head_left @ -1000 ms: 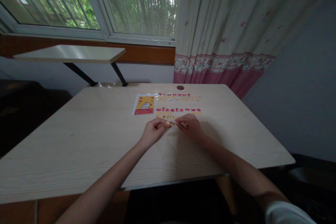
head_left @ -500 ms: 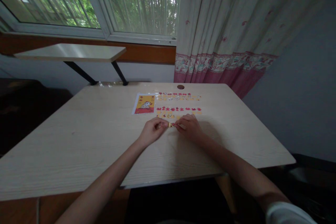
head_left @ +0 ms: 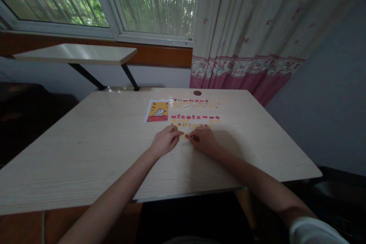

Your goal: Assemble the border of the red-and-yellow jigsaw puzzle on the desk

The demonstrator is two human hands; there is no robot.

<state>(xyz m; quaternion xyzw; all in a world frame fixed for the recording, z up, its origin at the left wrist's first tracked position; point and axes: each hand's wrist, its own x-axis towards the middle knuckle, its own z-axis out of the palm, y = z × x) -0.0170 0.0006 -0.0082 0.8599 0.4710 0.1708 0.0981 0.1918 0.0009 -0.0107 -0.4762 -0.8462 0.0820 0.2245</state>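
Between my hands a small yellow-and-red jigsaw puzzle piece (head_left: 186, 136) lies near the tabletop; whether it is one piece or two joined I cannot tell. My left hand (head_left: 166, 141) is at its left, index finger stretched to the piece's edge, thumb apart and the other fingers partly curled. From the right, my right hand (head_left: 204, 139) pinches the red side with thumb and forefinger. Just beyond my hands are rows of loose pieces: red pieces (head_left: 197, 117), and a nearer yellow row (head_left: 178, 124) partly hidden by my fingers.
Left of the rows lies a picture sheet (head_left: 157, 111) showing a white spotted animal on yellow and red. More rows of pieces (head_left: 194, 104) are farther back, before a round cable hole (head_left: 197, 93). A raised shelf (head_left: 77, 53) stands at the back left, beside a curtain (head_left: 228, 65).
My left fingers have loosened from their pinch, and the index finger now extends to the piece. The red and yellow piece shows more plainly. My right hand has barely shifted.
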